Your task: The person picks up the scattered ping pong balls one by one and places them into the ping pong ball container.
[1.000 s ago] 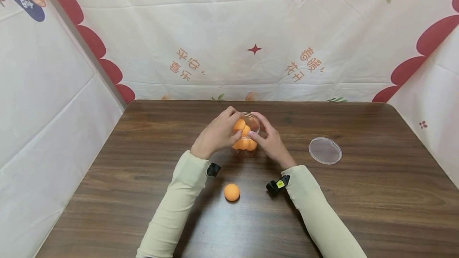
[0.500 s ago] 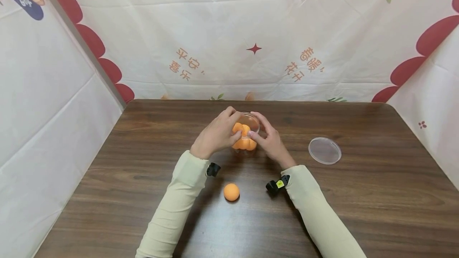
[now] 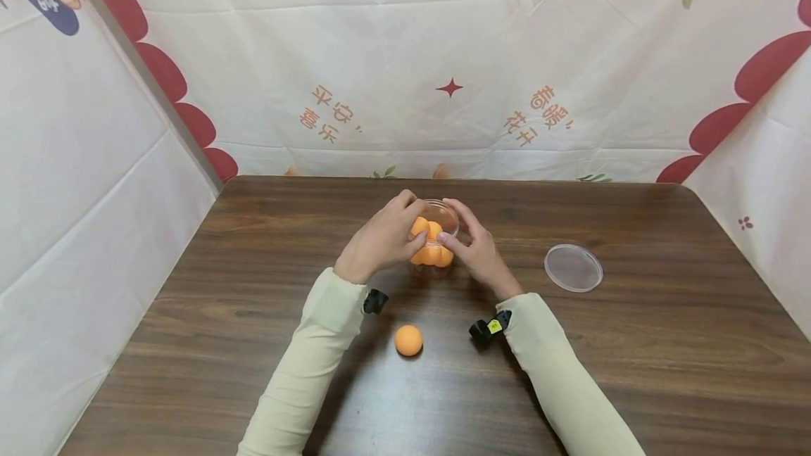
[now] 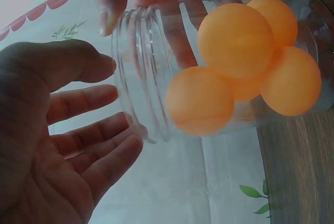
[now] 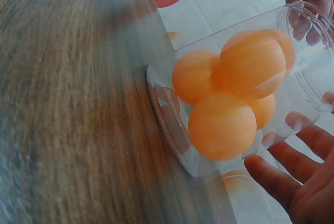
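Observation:
A clear plastic jar (image 3: 437,212) stands upright on the table with several orange ping-pong balls (image 4: 235,41) inside. My right hand (image 3: 476,250) grips the jar's right side, thumb near the rim and fingers round the wall. At the mouth's left side is my left hand (image 3: 383,238). The left wrist view shows its thumb and relaxed fingers (image 4: 86,98) at the threaded rim, with no ball between them. One loose orange ping-pong ball (image 3: 408,340) lies on the table between the forearms. From the right wrist, the balls (image 5: 222,126) show piled in the lower jar.
A round clear lid (image 3: 573,268) lies flat on the brown wooden table (image 3: 665,343), right of the jar. Printed white cloth (image 3: 405,55) hangs behind the table and along both sides. Each wrist wears a small black camera (image 3: 486,330).
A ball by the left fingers near the jar's mouth has dropped onto the others inside, and the pile has shifted slightly. Both hands stay nearly in place.

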The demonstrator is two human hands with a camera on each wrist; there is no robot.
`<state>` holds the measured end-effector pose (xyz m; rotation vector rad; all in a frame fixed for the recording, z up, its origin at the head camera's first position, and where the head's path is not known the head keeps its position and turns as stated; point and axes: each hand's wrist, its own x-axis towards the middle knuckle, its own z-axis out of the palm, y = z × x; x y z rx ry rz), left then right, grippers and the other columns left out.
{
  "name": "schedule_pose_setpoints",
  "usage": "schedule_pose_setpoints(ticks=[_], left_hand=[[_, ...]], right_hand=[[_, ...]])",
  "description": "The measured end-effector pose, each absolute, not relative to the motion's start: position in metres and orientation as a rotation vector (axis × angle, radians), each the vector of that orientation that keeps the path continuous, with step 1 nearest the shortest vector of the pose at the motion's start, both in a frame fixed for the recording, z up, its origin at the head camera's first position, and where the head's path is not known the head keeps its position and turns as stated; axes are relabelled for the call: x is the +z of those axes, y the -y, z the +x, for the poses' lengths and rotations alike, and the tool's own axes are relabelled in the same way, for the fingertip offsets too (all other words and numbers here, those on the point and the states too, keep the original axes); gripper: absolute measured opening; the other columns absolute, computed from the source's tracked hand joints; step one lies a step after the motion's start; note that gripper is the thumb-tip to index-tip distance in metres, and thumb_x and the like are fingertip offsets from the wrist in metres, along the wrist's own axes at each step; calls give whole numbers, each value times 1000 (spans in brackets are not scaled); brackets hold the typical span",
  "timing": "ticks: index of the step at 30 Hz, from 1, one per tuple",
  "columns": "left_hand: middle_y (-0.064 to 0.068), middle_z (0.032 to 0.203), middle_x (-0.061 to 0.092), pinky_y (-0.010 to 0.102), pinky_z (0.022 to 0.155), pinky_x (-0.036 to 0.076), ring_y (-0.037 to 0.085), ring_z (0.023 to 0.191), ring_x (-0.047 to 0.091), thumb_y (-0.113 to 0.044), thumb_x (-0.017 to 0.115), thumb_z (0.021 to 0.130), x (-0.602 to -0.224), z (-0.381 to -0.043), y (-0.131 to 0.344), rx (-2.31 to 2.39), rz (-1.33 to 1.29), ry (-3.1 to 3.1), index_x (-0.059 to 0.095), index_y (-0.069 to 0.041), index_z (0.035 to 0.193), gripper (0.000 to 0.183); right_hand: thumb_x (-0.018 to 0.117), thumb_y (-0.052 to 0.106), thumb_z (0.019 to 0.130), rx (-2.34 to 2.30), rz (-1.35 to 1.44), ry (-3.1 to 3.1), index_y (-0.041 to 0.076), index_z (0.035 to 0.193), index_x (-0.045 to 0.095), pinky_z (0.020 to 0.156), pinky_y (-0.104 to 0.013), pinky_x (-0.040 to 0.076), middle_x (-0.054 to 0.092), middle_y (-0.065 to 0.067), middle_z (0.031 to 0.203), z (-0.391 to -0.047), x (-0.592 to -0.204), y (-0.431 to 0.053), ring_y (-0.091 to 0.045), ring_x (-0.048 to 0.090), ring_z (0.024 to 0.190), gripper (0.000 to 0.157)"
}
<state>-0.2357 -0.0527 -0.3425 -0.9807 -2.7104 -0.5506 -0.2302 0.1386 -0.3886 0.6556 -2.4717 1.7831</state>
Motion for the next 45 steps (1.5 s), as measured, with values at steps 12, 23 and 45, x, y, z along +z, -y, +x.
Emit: schedule_pose_setpoints(ticks=[12, 23, 45], left_hand=[[7, 96, 51, 22, 61, 43, 11, 65, 48, -6, 62, 85, -341, -219, 60, -609, -1035, 2674, 61, -3, 109, 24], [4, 94, 51, 19, 60, 42, 9, 66, 47, -10, 66, 85, -346, -199, 67, -587, -1075, 2653, 62, -3, 107, 23], [3, 104, 54, 24, 70, 49, 12, 82, 53, -28, 69, 85, -379, -168, 61, -323, -1267, 2889, 62, -7, 114, 36]], right_hand=[[56, 4, 93, 1794, 636, 2473, 1, 145, 32, 101, -59, 38, 39, -26, 145, -232, -389, -140, -45, 42, 129, 58], [58, 12, 94, 1785, 634, 2466, 17, 147, 33, 101, -58, 39, 44, -16, 145, -249, -421, -147, -38, 44, 131, 59], [60, 16, 93, 1762, 643, 2448, 18, 146, 36, 96, -56, 44, 42, -13, 147, -251, -423, -144, -39, 47, 127, 58]])
